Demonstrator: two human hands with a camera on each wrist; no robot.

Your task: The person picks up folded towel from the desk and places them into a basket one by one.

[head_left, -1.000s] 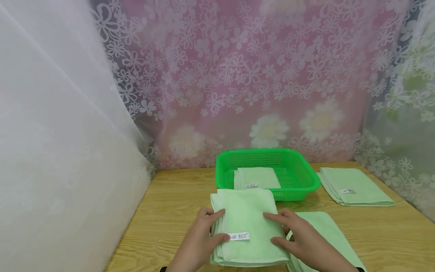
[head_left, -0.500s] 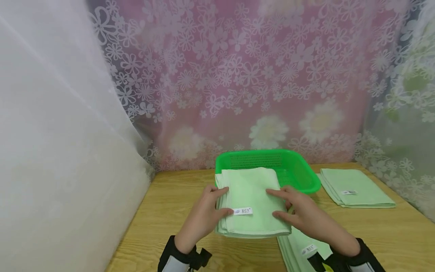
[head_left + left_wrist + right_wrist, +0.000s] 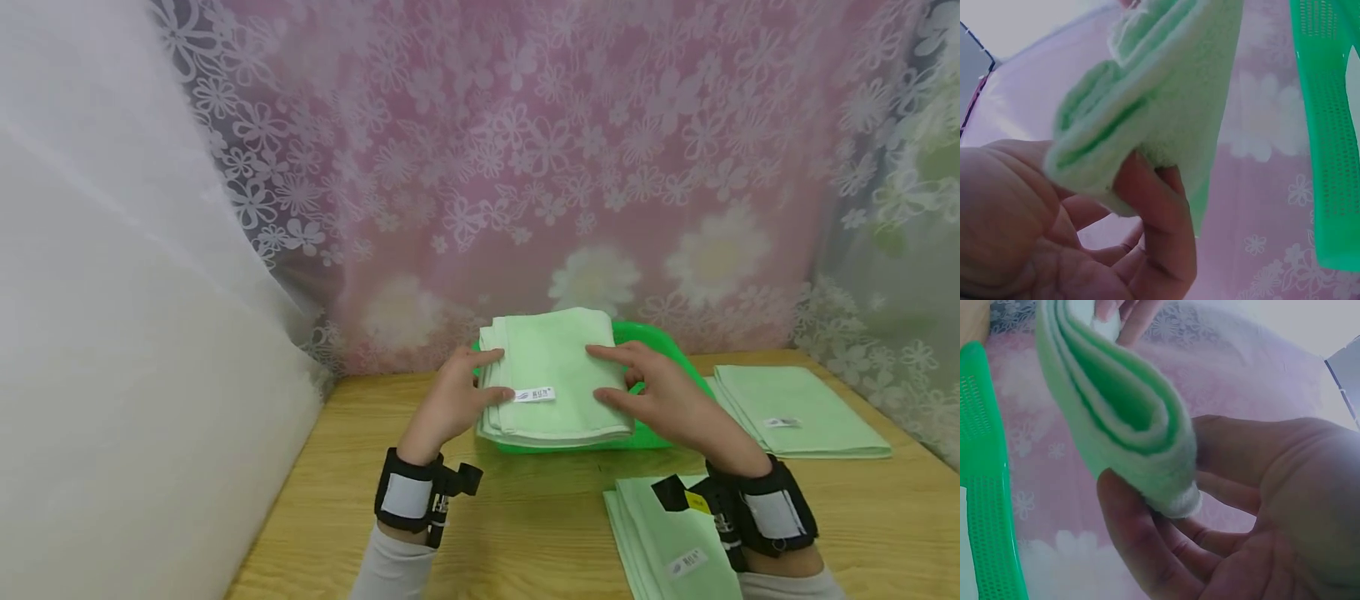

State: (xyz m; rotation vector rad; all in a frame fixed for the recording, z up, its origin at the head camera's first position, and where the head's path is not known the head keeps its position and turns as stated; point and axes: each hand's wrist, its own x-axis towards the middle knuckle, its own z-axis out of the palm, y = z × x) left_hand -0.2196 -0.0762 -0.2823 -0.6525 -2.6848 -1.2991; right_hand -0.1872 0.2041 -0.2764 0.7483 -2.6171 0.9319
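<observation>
A folded light-green towel (image 3: pixel 558 367) with a small white label is held up between both hands, in front of and partly above the green plastic basket (image 3: pixel 660 337). My left hand (image 3: pixel 453 400) pinches its left edge, thumb on the front face. On the opposite edge, my right hand (image 3: pixel 663 392) pinches the folded layers. The left wrist view shows fingers curled under the towel (image 3: pixel 1191 81); in the right wrist view the rounded fold of the towel (image 3: pixel 1135 412) lies between thumb and fingers. The held towel hides most of the basket's inside.
One folded green towel (image 3: pixel 802 408) lies on the wooden table (image 3: pixel 540 533) right of the basket. Another labelled towel (image 3: pixel 660 542) lies nearer, partly under the right wrist strap (image 3: pixel 772 508). A floral curtain (image 3: pixel 555 167) hangs behind, a white sheet (image 3: pixel 150 333) at left.
Both hands have carried the folded towel away from the body and up in view, from before the basket to over its front. The nearer towel on the table is more exposed.
</observation>
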